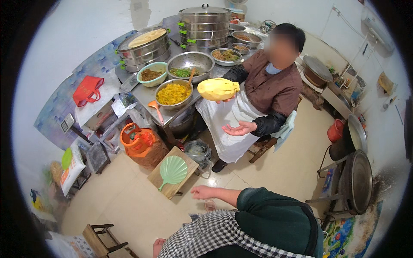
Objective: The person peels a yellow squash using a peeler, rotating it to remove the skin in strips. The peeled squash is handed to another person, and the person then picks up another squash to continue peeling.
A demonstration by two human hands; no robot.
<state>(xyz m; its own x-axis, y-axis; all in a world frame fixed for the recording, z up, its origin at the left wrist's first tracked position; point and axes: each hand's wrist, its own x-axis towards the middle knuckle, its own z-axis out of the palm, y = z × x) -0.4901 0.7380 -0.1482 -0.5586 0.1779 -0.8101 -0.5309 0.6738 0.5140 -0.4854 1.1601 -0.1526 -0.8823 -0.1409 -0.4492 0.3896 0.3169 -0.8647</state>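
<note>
My right hand is held out past the edge of a small wooden stool, loosely spread and holding nothing. On that stool lies a green fan-shaped plastic piece with a handle. Low in the picture, my left hand shows only in part beside my black-and-white checked apron; its fingers are mostly hidden. Facing me, a seated person in a brown top supports a large yellow peeled gourd or fruit from below with one hand. The person's other hand is palm up.
The metal table bears steamers, a bowl of yellow shreds with a wooden stick, and several filling bowls. An orange gas cylinder and a plastic bag stand by it. Large pans stand at right.
</note>
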